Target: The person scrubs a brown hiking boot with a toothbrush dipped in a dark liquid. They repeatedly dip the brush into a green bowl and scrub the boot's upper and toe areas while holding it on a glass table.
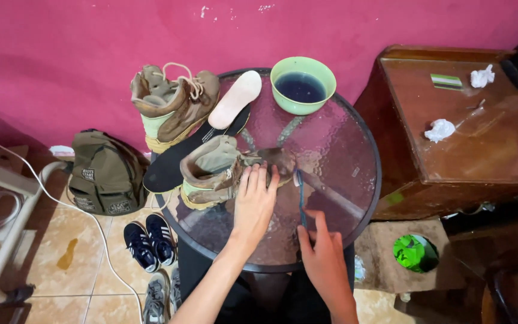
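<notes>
Boot (214, 171) is pinned flat near the green bowl (303, 84) by left hand (254, 201), toothbrush (300, 198) pinched in right hand's (325, 261) grip; bowl could be knocked, dark liquid spilled.

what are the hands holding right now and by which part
The right hand pinches a toothbrush by its handle end. The left hand lies flat on the tan boot's toe, pressing rather than gripping.
</notes>
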